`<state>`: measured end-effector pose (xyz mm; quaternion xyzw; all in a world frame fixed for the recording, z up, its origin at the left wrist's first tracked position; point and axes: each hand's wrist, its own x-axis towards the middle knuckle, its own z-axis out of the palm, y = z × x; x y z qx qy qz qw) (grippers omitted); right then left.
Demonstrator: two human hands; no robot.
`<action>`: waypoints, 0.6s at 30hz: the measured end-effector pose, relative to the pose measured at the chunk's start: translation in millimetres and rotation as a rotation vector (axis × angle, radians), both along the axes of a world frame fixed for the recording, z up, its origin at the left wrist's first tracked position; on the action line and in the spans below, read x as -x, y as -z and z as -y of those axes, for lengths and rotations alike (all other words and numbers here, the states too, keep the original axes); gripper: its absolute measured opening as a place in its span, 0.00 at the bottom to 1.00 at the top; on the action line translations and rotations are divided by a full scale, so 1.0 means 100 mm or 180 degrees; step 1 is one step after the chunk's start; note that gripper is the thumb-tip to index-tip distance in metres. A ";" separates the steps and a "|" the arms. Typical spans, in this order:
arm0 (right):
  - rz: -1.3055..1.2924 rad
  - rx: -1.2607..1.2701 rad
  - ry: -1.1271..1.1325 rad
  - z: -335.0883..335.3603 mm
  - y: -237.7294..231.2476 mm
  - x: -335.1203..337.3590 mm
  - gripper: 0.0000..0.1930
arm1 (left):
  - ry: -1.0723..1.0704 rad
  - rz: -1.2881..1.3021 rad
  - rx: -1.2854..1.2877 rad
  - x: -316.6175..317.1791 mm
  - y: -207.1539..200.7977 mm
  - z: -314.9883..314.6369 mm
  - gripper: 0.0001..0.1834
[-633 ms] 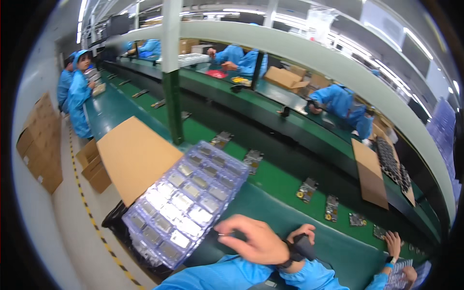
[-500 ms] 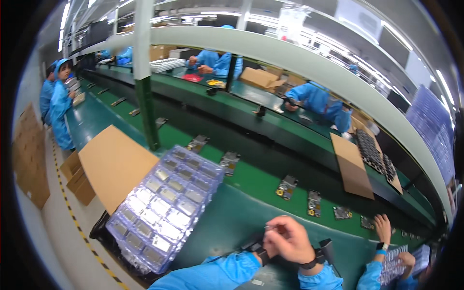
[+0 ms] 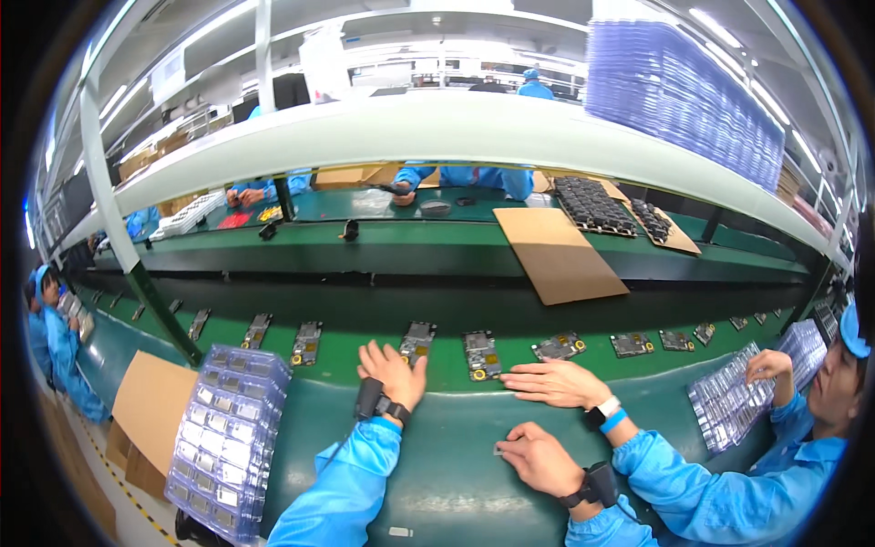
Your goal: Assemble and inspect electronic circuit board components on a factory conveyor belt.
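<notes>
My left hand [image 3: 392, 376] reaches over the near edge of the green belt, fingers apart. Its fingertips are beside a circuit board [image 3: 419, 339] with a yellow ring; whether they touch it I cannot tell. Lower down, my right hand [image 3: 544, 462] is closed in a pinch on a small silvery metal piece [image 3: 499, 448], held above the dark green worktop [image 3: 437, 456]. A similar flat metal piece [image 3: 401, 531] lies near the front edge. Another circuit board [image 3: 480, 355] is on the belt between my left hand and a co-worker's hand [image 3: 556, 383].
Stacked clear plastic trays [image 3: 228, 438] holding metal pieces stand at the left beside a cardboard sheet [image 3: 150, 401]. The co-worker's arm [image 3: 693, 483] reaches in from the right, near more clear trays [image 3: 729, 397]. Several boards line the belt. A cardboard sheet [image 3: 561, 255] overhangs its far side.
The view has swung right. My hands, together before, are now apart: the left has moved out to the belt, while the right keeps its pinch. The co-worker's hand is now nearer mine.
</notes>
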<state>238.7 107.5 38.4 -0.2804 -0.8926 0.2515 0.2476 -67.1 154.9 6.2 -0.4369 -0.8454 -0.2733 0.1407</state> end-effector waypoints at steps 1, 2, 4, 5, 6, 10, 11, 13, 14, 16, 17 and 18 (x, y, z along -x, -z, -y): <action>0.0073 -0.0035 0.0025 0.01 0.01 -0.03 0.11 | 0.0006 0.0312 0.0607 0.02 -0.04 -0.07 0.39; 0.0188 0.0004 0.0084 0.04 0.04 -0.04 0.11 | 0.0097 0.0517 0.0584 0.00 -0.06 -0.09 0.35; 0.0282 -0.0242 0.0062 0.04 0.05 -0.10 0.10 | 0.0375 0.0497 -0.0023 -0.02 -0.02 -0.10 0.27; 0.0247 -0.0225 0.0063 0.04 0.04 -0.13 0.10 | 0.0374 0.0463 -0.0005 0.02 -0.04 -0.07 0.27; 0.0310 -0.0151 0.0045 0.04 0.00 -0.16 0.09 | 0.0685 0.1210 -0.0514 0.07 -0.05 -0.03 0.23; 0.0074 -0.0296 -0.0073 -0.03 -0.06 -0.20 0.08 | 0.1642 0.3164 -0.2101 0.40 0.19 0.41 0.13; 0.0002 -0.0146 0.0085 -0.04 -0.07 -0.24 0.06 | 0.1600 0.3791 -0.2288 0.19 0.01 0.54 0.13; -0.0481 -0.0013 0.0029 -0.03 -0.05 -0.20 0.07 | 0.1660 0.4134 -0.2259 0.05 -0.18 0.90 0.12; -0.0749 -0.0005 0.0007 0.01 -0.08 -0.15 0.09 | 0.1772 0.4374 -0.2224 -0.03 -0.24 1.03 0.12; -0.0946 -0.0050 -0.0074 0.12 -0.21 -0.03 0.12 | 0.1678 0.4790 -0.1619 -0.29 -0.26 1.27 0.12; -0.1068 -0.0374 -0.0133 0.17 -0.27 0.03 0.13 | 0.1715 0.4990 -0.1337 -0.45 -0.28 1.34 0.12; -0.1176 -0.0706 -0.0186 0.20 -0.30 0.07 0.14 | 0.1838 0.5273 -0.1096 -0.60 -0.27 1.38 0.13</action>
